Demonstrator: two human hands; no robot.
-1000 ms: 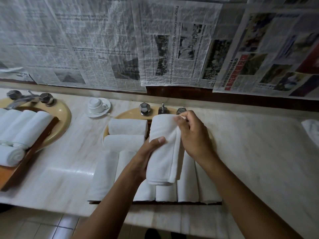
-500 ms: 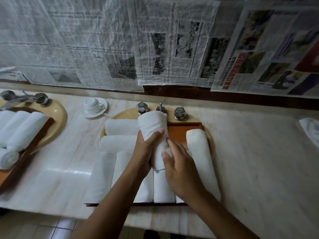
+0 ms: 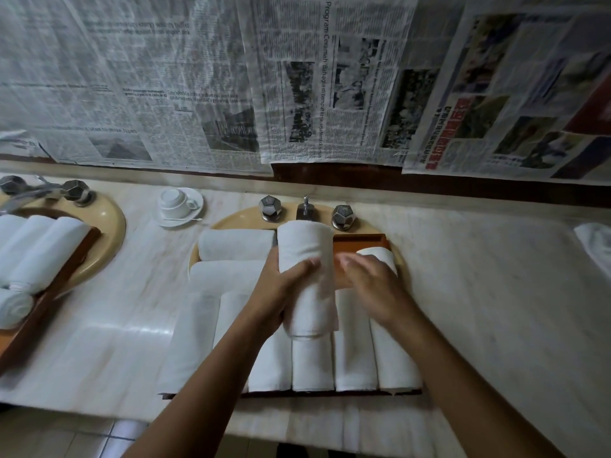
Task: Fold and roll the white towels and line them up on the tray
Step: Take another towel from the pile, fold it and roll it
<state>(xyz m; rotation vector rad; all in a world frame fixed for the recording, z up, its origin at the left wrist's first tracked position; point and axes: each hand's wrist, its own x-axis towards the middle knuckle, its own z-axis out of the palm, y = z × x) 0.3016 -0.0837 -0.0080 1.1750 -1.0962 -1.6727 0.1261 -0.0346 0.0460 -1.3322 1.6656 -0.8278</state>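
The left forearm enters from 7 o'clock, the right from 5. The left hand (image 3: 284,292) curls round a rolled towel (image 3: 307,252); the right hand (image 3: 373,285), at its 3 o'clock, lies palm-down, fingers straight, blurred.

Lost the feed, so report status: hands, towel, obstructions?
Left hand grips rolled towel over rolls lined on tray. Right hand open beside it, blurred. Bare tray wood far right, nothing blocking.

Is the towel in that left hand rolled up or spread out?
Rolled up: the towel forms a thick cylinder, with the left hand wrapped round its middle.
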